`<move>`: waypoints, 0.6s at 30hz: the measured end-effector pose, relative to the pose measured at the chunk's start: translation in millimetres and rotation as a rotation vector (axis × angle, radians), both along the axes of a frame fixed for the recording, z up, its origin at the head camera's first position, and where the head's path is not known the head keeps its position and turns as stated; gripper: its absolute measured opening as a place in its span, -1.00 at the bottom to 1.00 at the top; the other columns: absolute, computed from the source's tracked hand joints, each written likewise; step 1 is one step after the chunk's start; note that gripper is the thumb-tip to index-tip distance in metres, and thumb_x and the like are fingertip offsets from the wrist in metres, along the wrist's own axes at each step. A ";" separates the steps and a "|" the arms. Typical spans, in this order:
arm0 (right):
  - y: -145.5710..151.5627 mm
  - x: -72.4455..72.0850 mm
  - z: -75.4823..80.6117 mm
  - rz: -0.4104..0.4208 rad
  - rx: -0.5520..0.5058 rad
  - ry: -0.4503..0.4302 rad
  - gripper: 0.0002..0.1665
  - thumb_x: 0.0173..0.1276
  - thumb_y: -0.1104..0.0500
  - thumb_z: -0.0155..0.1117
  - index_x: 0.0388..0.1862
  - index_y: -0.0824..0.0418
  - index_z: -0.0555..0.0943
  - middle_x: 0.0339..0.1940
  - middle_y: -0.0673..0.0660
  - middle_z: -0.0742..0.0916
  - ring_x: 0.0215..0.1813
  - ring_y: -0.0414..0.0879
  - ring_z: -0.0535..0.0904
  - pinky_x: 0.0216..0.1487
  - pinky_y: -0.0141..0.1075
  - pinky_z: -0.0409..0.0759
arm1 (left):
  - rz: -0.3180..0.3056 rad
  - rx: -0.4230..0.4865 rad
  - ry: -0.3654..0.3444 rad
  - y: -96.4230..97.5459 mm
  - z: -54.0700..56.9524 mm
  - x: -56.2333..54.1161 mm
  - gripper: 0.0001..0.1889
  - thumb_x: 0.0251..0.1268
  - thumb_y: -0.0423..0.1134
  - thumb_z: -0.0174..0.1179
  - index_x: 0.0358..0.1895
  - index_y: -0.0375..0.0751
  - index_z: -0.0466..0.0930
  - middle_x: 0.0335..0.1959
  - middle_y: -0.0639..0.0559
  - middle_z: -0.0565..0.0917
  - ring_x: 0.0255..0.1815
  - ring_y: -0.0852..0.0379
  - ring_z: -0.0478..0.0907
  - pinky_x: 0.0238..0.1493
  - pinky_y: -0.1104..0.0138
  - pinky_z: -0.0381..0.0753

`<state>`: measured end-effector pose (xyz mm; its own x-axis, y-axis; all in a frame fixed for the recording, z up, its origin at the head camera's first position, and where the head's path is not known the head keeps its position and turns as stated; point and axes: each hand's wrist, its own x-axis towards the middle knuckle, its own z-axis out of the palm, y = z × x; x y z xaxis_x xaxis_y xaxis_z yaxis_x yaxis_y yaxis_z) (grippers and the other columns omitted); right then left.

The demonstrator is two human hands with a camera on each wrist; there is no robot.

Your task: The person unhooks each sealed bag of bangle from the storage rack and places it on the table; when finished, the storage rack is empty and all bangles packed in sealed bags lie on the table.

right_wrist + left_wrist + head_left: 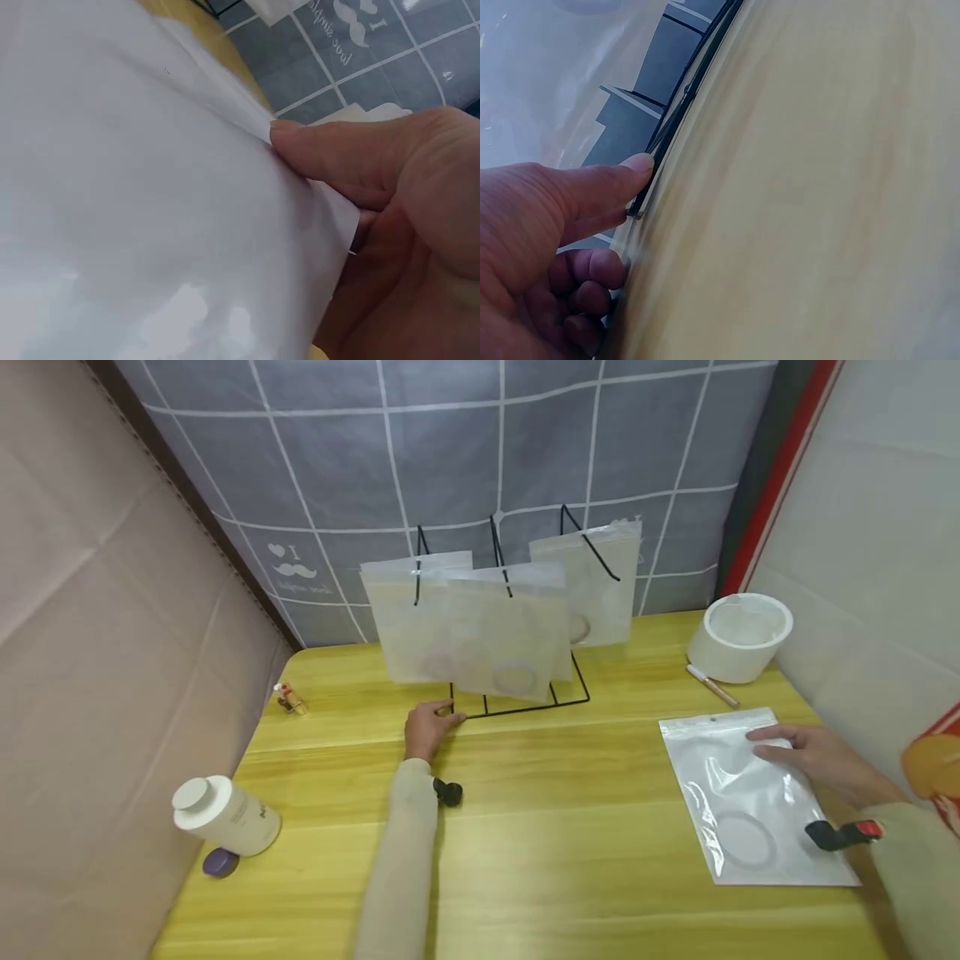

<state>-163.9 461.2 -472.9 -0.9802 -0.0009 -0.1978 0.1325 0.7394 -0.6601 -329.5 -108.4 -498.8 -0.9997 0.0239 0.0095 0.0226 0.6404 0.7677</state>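
Observation:
My left hand is at the front left corner of a black wire display rack. Its thumb and index finger pinch the rack's thin base bar in the left wrist view. At the right side of the table, my right hand pinches the edge of a glossy white zip bag between thumb and fingers. A ring-shaped outline shows through the bag's lower part. Similar pale bags, a left one, a middle one and a right one, hang from the rack's hooks.
A white round tub stands at the back right, with a pen by it. On the left, a white bottle leans beside a purple lid-like object. A small orange-brown item lies farther back. Fabric walls surround the table.

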 end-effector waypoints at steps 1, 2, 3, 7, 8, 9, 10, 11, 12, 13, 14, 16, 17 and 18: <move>1.4 -3.1 -2.6 0.008 0.011 -0.016 -0.32 0.47 -0.13 0.27 0.32 0.34 0.54 0.33 0.52 0.49 -0.02 -0.41 0.38 -0.18 -0.40 0.52 | 0.001 0.006 -0.003 -0.1 0.1 0.2 -0.53 0.27 -0.09 0.42 0.21 -0.15 0.68 0.18 -0.20 0.68 0.10 -0.19 0.65 0.06 -0.05 0.63; 2.2 -5.1 -4.4 0.014 0.019 -0.029 -0.32 0.47 -0.12 0.27 0.32 0.36 0.54 0.31 0.53 0.49 -0.04 -0.36 0.41 -0.19 -0.39 0.54 | 0.001 0.013 -0.007 -0.3 0.1 0.3 -0.53 0.27 -0.09 0.42 0.22 -0.15 0.68 0.18 -0.20 0.68 0.10 -0.18 0.65 0.05 -0.04 0.63; 2.9 -6.4 -5.5 0.022 0.021 -0.037 -0.32 0.46 -0.11 0.29 0.31 0.39 0.53 0.29 0.54 0.50 -0.04 -0.28 0.44 -0.20 -0.39 0.55 | 0.002 0.015 -0.007 -0.7 0.1 0.3 -0.53 0.27 -0.09 0.42 0.21 -0.15 0.68 0.18 -0.20 0.68 0.08 -0.18 0.66 0.04 -0.03 0.63; 3.6 -4.2 -3.4 0.068 0.060 -0.015 -0.35 0.42 -0.07 0.35 0.27 0.37 0.57 0.24 0.50 0.56 -0.02 -0.38 0.40 -0.19 -0.43 0.53 | 0.003 0.002 0.009 -0.8 -0.2 0.4 -0.54 0.26 -0.09 0.42 0.21 -0.14 0.69 0.15 -0.21 0.69 0.03 -0.16 0.68 -0.01 -0.02 0.64; 2.7 -3.9 -3.1 0.079 0.063 -0.006 -0.36 0.40 -0.06 0.37 0.27 0.36 0.57 0.24 0.49 0.57 -0.04 -0.44 0.38 -0.19 -0.43 0.53 | 0.006 -0.002 0.015 -1.2 -0.1 0.1 -0.54 0.26 -0.09 0.42 0.20 -0.15 0.69 0.14 -0.21 0.70 0.01 -0.16 0.68 -0.03 -0.02 0.65; 1.7 -4.1 -3.4 0.088 0.071 0.011 -0.36 0.38 -0.06 0.39 0.26 0.34 0.58 0.24 0.48 0.58 -0.03 -0.49 0.36 -0.17 -0.45 0.51 | 0.010 -0.008 0.023 -1.6 0.0 -0.2 -0.54 0.25 -0.08 0.42 0.20 -0.15 0.69 0.13 -0.21 0.70 0.01 -0.16 0.69 -0.04 -0.02 0.65; 0.6 -4.3 -4.1 0.094 0.080 0.027 -0.37 0.36 -0.06 0.41 0.26 0.31 0.59 0.24 0.46 0.60 -0.06 -0.55 0.33 -0.16 -0.46 0.50 | 0.013 -0.012 0.030 -1.9 0.2 -0.5 -0.54 0.25 -0.08 0.43 0.20 -0.15 0.69 0.12 -0.21 0.71 0.01 -0.16 0.69 -0.05 -0.02 0.65; -0.5 -4.9 -5.1 0.101 0.088 0.038 -0.35 0.35 -0.06 0.43 0.26 0.31 0.59 0.24 0.45 0.60 -0.04 -0.53 0.33 -0.12 -0.41 0.50 | 0.016 -0.011 0.033 -2.2 0.4 -0.8 -0.54 0.25 -0.08 0.43 0.19 -0.15 0.69 0.12 -0.22 0.71 0.00 -0.17 0.69 -0.06 -0.02 0.65; -1.4 -5.5 -6.4 0.100 0.103 0.048 -0.33 0.32 -0.07 0.45 0.26 0.31 0.59 0.24 0.44 0.61 -0.01 -0.45 0.38 -0.08 -0.35 0.50 | 0.018 -0.008 0.037 -2.4 0.4 -1.3 -0.54 0.25 -0.09 0.43 0.19 -0.15 0.70 0.11 -0.22 0.71 0.00 -0.17 0.68 -0.06 -0.03 0.65; -1.7 -5.8 -7.8 0.099 0.119 0.056 -0.32 0.30 -0.08 0.46 0.26 0.31 0.59 0.23 0.43 0.61 0.00 -0.39 0.40 -0.07 -0.33 0.49 | 0.018 -0.005 0.038 -2.5 0.4 -1.7 -0.54 0.25 -0.09 0.43 0.19 -0.15 0.70 0.12 -0.21 0.71 0.02 -0.18 0.68 -0.04 -0.04 0.65; -1.3 -5.7 -9.7 0.099 0.140 0.065 -0.31 0.29 -0.08 0.48 0.25 0.32 0.60 0.22 0.43 0.62 0.02 -0.28 0.44 -0.06 -0.27 0.50 | 0.016 -0.005 0.036 -2.6 0.4 -2.0 -0.54 0.25 -0.08 0.42 0.19 -0.15 0.70 0.13 -0.21 0.71 0.04 -0.18 0.68 -0.02 -0.04 0.65; 0.9 -3.5 -12.1 0.090 0.160 0.068 -0.29 0.27 -0.06 0.50 0.24 0.37 0.59 0.22 0.48 0.59 0.05 0.01 0.49 -0.05 -0.12 0.51 | 0.003 -0.010 0.024 -2.7 -0.6 -2.3 -0.54 0.26 -0.08 0.42 0.20 -0.15 0.69 0.15 -0.21 0.70 0.07 -0.19 0.66 0.02 -0.05 0.64; 2.8 -2.1 -13.0 0.086 0.166 0.072 -0.29 0.28 -0.05 0.49 0.24 0.39 0.58 0.22 0.51 0.57 0.05 0.15 0.49 -0.08 -0.08 0.51 | -0.003 -0.012 0.017 -2.9 -0.9 -2.3 -0.54 0.27 -0.08 0.42 0.20 -0.15 0.69 0.16 -0.20 0.69 0.08 -0.20 0.66 0.04 -0.05 0.63; 4.2 -0.5 -12.9 0.067 0.173 0.073 -0.29 0.30 -0.06 0.48 0.24 0.40 0.58 0.23 0.53 0.55 0.04 0.23 0.47 -0.12 -0.09 0.51 | -0.006 -0.015 0.010 -3.0 -1.2 -2.1 -0.53 0.27 -0.08 0.42 0.21 -0.15 0.68 0.17 -0.20 0.68 0.10 -0.19 0.65 0.06 -0.05 0.63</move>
<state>-164.4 465.4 -485.9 -0.9908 -0.0384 -0.1294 0.0361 0.8481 -0.5286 -331.6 -111.5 -500.0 -0.9994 0.0297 0.0190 0.0338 0.6515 0.7579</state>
